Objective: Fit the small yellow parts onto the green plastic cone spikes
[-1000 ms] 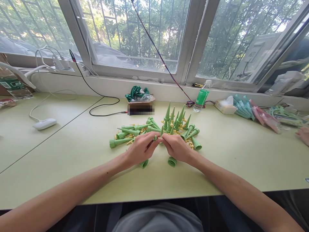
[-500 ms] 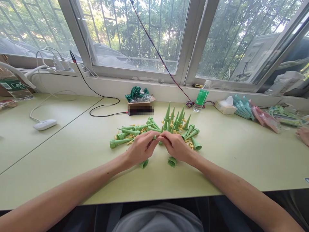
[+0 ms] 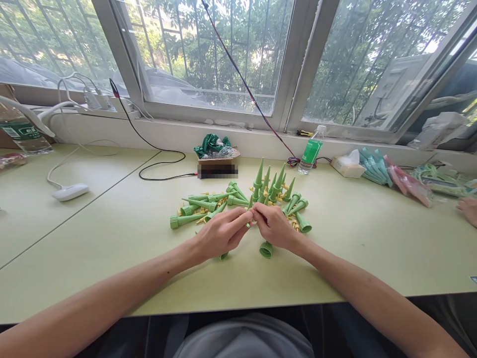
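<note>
My left hand [image 3: 226, 229] is closed round a small green piece, of which only a bit shows under the fingers. Its fingertips meet those of my right hand [image 3: 274, 223], which is pinched on something too hidden to name. Behind them stand several upright green cones [image 3: 277, 185] with yellow pieces among them. More green cones lie on their sides to the left [image 3: 186, 220] and right [image 3: 303, 222]. A green cap [image 3: 266, 249] rests nearer me, its ribbed opening facing me, and another green part is mostly covered by my left hand.
Along the back of the table [image 3: 372, 248] are a small box with green plastic [image 3: 218, 154], a water bottle [image 3: 310, 150], a tissue box [image 3: 348, 165] and plastic packets. A white device [image 3: 70, 192] lies left. Another person's hand [image 3: 468, 209] shows at the right edge.
My left hand has shifted slightly right and turned over more, covering more of the green part beneath it. The green piece in it now points downward. My right hand has barely moved.
</note>
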{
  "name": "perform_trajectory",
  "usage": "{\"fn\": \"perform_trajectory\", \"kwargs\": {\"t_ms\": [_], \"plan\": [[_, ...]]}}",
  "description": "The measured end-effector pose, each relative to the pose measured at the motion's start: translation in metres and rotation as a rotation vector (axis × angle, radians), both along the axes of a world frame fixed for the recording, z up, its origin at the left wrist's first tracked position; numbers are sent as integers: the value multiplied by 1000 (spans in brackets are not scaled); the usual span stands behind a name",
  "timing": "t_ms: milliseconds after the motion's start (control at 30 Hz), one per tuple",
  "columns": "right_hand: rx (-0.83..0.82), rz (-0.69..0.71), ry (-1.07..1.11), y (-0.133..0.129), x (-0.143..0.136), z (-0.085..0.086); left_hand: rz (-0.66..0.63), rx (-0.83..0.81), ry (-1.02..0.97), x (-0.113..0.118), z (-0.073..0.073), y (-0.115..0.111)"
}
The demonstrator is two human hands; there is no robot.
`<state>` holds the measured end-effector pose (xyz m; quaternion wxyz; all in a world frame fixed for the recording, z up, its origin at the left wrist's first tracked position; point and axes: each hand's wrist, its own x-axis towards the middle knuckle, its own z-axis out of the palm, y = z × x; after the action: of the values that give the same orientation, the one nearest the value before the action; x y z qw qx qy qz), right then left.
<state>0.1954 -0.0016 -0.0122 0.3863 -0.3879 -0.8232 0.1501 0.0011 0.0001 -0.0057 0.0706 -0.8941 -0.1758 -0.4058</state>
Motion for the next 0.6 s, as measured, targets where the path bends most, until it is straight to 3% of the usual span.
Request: {"fn": "perform_trajectory", "kwargs": {"t_ms": [133, 367, 600], "plan": [[-10, -6, 25, -1, -1, 2, -3, -123, -110, 3, 1, 1], [6, -1, 52, -2, -3, 4, 157, -268, -262, 3, 1, 6], [50, 59, 28, 2, 1, 1, 80, -126, -189, 1, 2, 5]]}}
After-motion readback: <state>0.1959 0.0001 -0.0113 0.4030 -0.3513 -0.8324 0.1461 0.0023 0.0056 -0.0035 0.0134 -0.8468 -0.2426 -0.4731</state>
